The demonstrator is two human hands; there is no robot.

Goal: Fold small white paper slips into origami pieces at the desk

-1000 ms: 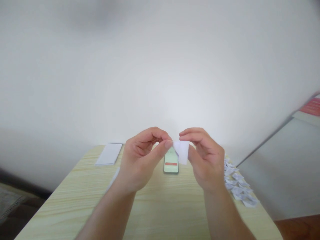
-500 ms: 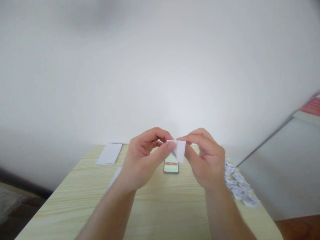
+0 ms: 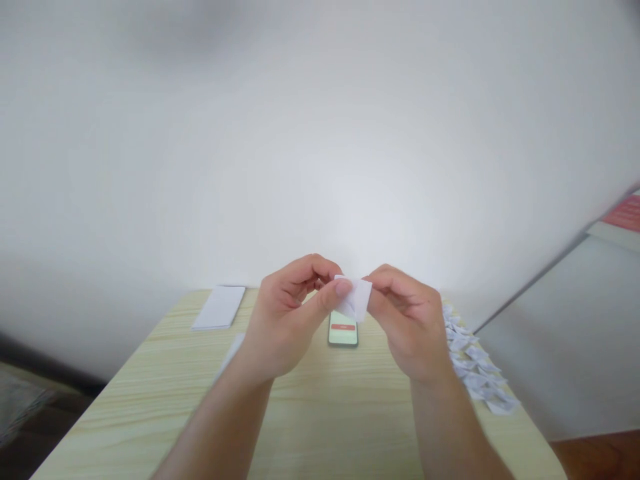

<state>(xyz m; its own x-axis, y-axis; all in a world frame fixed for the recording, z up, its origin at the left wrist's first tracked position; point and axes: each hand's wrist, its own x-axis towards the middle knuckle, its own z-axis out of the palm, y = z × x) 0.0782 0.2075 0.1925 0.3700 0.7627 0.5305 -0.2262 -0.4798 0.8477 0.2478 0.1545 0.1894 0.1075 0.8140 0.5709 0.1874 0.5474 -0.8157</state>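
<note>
A small folded piece of white paper [image 3: 357,300] is held up between my two hands, above the table. My left hand [image 3: 293,317] pinches its left part, thumb on the near face and forefinger behind. At the paper's right edge, the thumb and forefinger of my right hand [image 3: 413,320] are closed on it. Behind and below the paper lies a phone [image 3: 343,337] with a lit screen showing a red bar; its upper part is hidden by the paper and my left hand.
Several folded white paper pieces [image 3: 475,363] lie in rows along the right side of the wooden table [image 3: 340,413]. A stack of white paper [image 3: 219,308] rests at the back left. Another white sheet [image 3: 234,350] is partly covered by my left wrist. A white wall [image 3: 320,147] rises behind.
The paper has shifted slightly left and tilted between my fingers. My right hand has come in a little and its fingers have closed on the paper's right edge. The left thumb now covers more paper.
</note>
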